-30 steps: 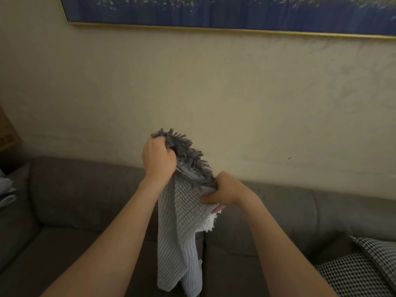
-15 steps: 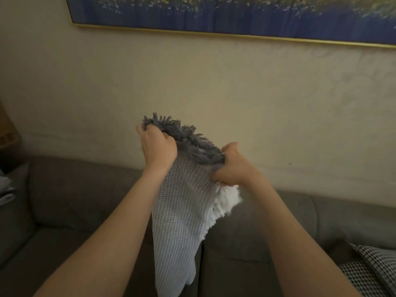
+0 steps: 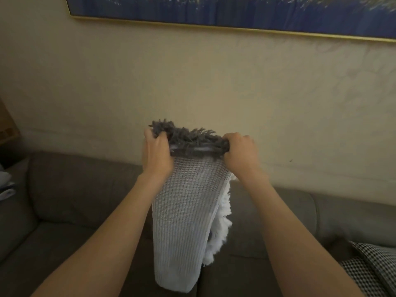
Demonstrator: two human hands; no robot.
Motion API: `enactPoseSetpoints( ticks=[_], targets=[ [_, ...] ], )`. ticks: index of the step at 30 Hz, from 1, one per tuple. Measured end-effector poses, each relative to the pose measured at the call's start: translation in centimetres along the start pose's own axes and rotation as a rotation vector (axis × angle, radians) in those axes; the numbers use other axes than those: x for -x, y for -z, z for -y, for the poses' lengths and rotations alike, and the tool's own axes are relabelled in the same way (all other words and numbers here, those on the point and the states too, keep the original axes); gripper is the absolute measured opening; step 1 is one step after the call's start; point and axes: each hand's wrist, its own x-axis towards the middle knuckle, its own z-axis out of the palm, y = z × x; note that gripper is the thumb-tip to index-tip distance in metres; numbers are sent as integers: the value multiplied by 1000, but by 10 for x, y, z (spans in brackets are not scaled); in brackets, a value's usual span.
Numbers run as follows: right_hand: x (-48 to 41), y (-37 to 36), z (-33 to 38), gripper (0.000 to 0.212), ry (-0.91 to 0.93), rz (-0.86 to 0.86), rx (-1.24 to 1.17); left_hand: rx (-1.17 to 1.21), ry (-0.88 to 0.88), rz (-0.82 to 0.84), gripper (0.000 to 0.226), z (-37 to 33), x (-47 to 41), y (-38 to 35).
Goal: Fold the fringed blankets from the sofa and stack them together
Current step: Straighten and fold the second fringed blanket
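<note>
Mid-fold on one blanket (image 3: 186,221): left hand (image 3: 157,155) and right hand (image 3: 241,154) each clench a top corner at the dark fringe (image 3: 188,139), cloth hanging doubled above the sofa (image 3: 75,189) seat; next move, I'd judge, needs the corners matched for another halving.

The left forearm (image 3: 111,228) and the right forearm (image 3: 289,228) are bare along their whole visible length, from the lower edge of the view up to the wrists, slim and smooth. The left hand (image 3: 157,155) and the right hand (image 3: 241,155) are bare as well. Dim light and soft focus leave the fingernails too blurred to make out.
</note>
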Motion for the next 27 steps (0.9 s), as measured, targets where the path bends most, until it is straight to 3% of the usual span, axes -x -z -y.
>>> enactPoseSetpoints(
  ticks=[3, 4, 6, 10, 13, 16, 19, 22, 23, 26, 27],
  targets=[
    [4, -9, 3, 41, 67, -254, 3, -88, -34, -40, 18, 8, 2, 1],
    [4, -11, 4, 41, 90, -280, -4, -46, -37, -59, 27, 10, 1, 5],
    [2, -9, 2, 40, 107, -268, 41, 82, -10, -65, 46, 12, -2, 13],
    [1, -2, -2, 16, 73, -194, 224, 363, -14, -44, 41, 2, -2, 19],
    [-2, -1, -13, 9, 0, -127, 77, 368, -94, 72, 37, -3, -3, 17],
    [-2, -5, -25, 4, -72, -112, -104, 381, -199, 371, 15, -7, -1, 23],
    [3, -13, -27, 5, -60, -111, -171, 385, -111, 689, 54, -9, 5, 23],
    [8, -20, -25, 8, -60, -108, -228, 313, 72, 705, 83, -9, 0, 16],
    [8, -21, -25, 10, -60, -112, -247, 294, 87, 685, 74, -8, -2, 14],
    [9, -18, -25, 27, -22, -116, -284, 215, 35, 648, 21, -4, -3, 13],
    [9, -17, -27, 34, -6, -111, -314, 191, 38, 646, 28, -3, -4, 14]
  ],
)
